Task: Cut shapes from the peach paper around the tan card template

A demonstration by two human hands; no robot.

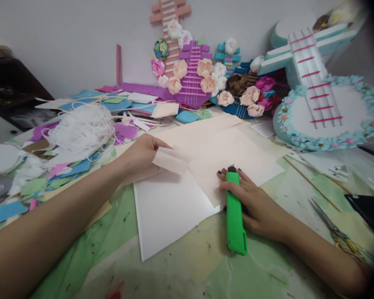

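Note:
Between the thumb and fingers of my left hand (141, 155) is a strip of cream paper (171, 162), its cut end curling up. The strip's far part trails behind the hand. My right hand (258, 203) grips a green box cutter (235, 226), with its tip pointing away from me and only a short bit of metal showing. The fingers of that hand rest on a large cream paper sheet (218, 145). A white sheet (166, 216) lies partly beneath the cream paper, in front of both hands.
A tangle of white string (81, 131) and colourful paper scraps (34, 187) lie to the left. Scissors (336, 232) and a thin wooden stick (311, 182) are on the right. Decorated guitar-shaped crafts (336, 99) with paper flowers stand along the wall. Green patterned covering (174, 274) spreads over the table.

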